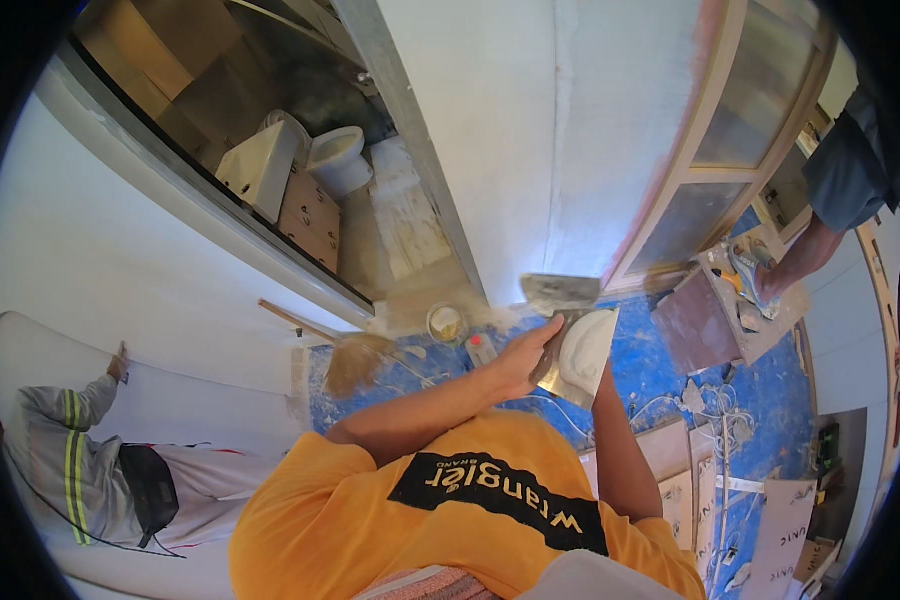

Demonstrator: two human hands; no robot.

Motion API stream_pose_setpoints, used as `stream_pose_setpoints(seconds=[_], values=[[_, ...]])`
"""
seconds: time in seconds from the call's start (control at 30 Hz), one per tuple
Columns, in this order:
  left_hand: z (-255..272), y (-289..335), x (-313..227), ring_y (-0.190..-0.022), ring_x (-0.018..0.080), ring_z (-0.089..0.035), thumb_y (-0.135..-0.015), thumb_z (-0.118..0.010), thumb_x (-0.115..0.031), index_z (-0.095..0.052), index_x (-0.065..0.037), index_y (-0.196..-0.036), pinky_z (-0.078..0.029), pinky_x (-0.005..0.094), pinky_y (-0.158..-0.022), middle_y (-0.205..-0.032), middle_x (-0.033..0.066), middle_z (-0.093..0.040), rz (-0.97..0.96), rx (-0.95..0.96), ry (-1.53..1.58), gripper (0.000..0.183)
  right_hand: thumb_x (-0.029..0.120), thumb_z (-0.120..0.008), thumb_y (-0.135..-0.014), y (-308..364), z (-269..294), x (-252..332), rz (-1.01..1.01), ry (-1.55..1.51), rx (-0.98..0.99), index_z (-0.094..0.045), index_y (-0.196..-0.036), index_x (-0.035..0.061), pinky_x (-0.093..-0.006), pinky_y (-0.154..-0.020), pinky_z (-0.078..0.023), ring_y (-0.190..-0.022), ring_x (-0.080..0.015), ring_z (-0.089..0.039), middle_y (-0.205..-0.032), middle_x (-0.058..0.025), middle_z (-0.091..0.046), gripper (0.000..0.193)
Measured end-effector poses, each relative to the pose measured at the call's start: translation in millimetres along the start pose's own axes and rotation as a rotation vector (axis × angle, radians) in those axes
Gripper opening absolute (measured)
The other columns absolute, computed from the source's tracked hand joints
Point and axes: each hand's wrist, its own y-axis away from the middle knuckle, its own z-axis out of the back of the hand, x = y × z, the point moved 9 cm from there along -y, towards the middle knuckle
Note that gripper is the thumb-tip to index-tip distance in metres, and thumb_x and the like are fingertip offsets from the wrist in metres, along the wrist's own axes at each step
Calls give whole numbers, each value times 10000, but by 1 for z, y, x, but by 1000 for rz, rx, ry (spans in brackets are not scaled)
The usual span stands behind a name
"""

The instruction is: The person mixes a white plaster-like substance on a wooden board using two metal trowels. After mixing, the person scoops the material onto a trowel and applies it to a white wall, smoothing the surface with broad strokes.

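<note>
My left hand (523, 358) is closed on a putty knife, whose wide grey blade (560, 292) points at the wall. Right beside it, a broad steel filling knife (570, 388) carries a thick mound of white putty (588, 345). My right forearm (622, 450) runs up behind this steel blade; the blade hides my right hand, which appears to hold it from below. The two tools overlap or nearly touch in front of my chest. Ahead stands a white wall (490, 130) with a vertical seam.
A round bucket (448, 323), a red-capped bottle (480, 348) and a broom (355, 362) are on the blue floor covering (620, 312). Cables (725, 415) and boards lie at right. One co-worker (80, 460) touches the left wall; another's hand (767, 285) is over a dusty box (705, 320).
</note>
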Motion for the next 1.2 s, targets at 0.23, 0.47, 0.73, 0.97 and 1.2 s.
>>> stream_pose_setpoints(seconds=[0.23,0.47,0.73,0.97,1.2], values=[[65,-7,-6,-1196,224,-634,-1115,-440,-448,-558,-33,-1406,-507,380,-1034,-1337,101,-647,-161,-345,-61,520,354,-512,-1071,9,-47,-53,157,79,-6,-412,-1550,91,-408,-982,-545,-1309,-238,-565,-1514,-90,-521,555],[77,17,-84,-1081,215,-628,-1121,-402,-445,-573,23,-1313,-501,363,-949,-1205,125,-653,-625,-485,-213,534,243,-499,-1072,44,-135,15,195,150,44,-509,-1438,17,-343,-898,-524,-1148,-195,-601,-1346,-89,-601,430],[91,27,-87,-881,199,-618,-1114,-463,-375,-649,59,-1064,-487,366,-798,-905,106,-665,-752,-503,-660,475,234,-522,-1104,9,-135,10,177,-67,-133,-542,-1341,81,-389,-961,-484,-1163,-204,-604,-1321,-64,-633,283],[85,43,-95,-877,215,-603,-1096,-440,-264,-676,33,-1143,-474,377,-811,-917,140,-669,-992,-516,-1039,383,195,-509,-1080,-10,-117,36,262,-366,-223,-557,-1308,39,-387,-887,-528,-1106,-221,-660,-1221,-103,-674,280],[129,66,-114,-1091,233,-599,-1034,-450,-108,-583,-70,-1439,-458,377,-962,-1198,164,-688,-433,-465,-1119,429,149,-497,-1035,-26,-50,62,400,-319,-271,-585,-1255,-12,-377,-908,-558,-1044,-220,-673,-1189,-128,-663,286]])
